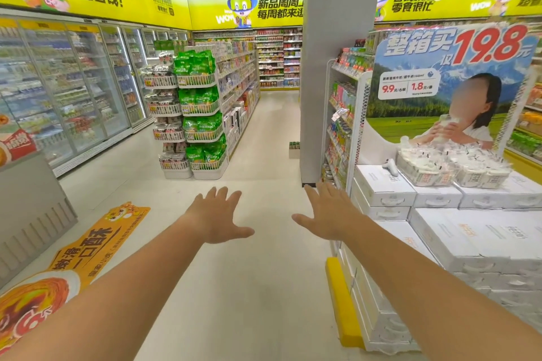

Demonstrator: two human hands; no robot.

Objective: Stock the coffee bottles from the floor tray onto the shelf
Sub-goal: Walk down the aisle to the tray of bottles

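Observation:
A small cardboard tray of dark bottles (294,149) stands on the floor far down the aisle, just left of the grey pillar and partly hidden by it. My left hand (217,215) and my right hand (330,212) are stretched out in front of me at mid height, palms down, fingers spread, holding nothing. Both hands are well short of the tray. A white wire shelf (340,114) stocked with drinks runs along the right, behind the pillar.
A grey pillar (334,67) rises in the middle right. Stacked white cartons (457,240) with a milk display fill the near right. White basket racks of green snack bags (202,114) stand centre left. Glass-door fridges (73,91) line the left wall. Pale floor runs ahead between them.

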